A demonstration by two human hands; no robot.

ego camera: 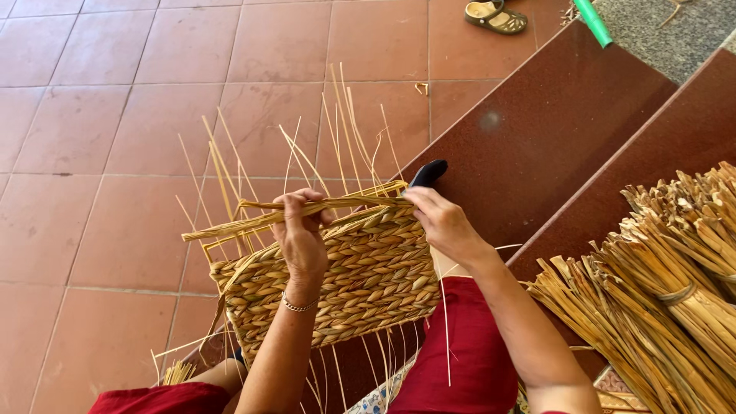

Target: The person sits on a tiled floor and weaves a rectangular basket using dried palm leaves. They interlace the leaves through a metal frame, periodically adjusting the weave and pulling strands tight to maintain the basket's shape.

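L hand (300, 234) is clenched over a twisted strand of dried reed (264, 216) at the top edge of the woven basket panel (353, 272), fingers curled over, thumb side toward the body. R hand (442, 224) pinches the same strand's other end w/ fingertips, right at the panel's upper R corner; it looks closed on the strand, though whether it also holds the black tool handle (428, 173) poking out just beyond the knuckles can't be told from this angle.

The panel stands on edge across the person's lap, directly under both grips, w/ the braided rows running sideways. Loose upright stakes (341, 123) fan up and away past the L hand; thinner tails hang below the panel toward the red trousers (468, 360).

To do this step well, as I judge it: keep the strand taut between the two hands so the twist doesn't unwind, press it tight against the last row, and hold the L grip close to the weave for even tension. Watch the brittle stakes; bending them sharply could snap them.

Further out, R of the R arm, lie bundled reeds (659, 299) on the dark red step (552, 130). Far beyond, a sandal (495, 17) and a green pipe (593, 21) on the tiled floor (92, 153).
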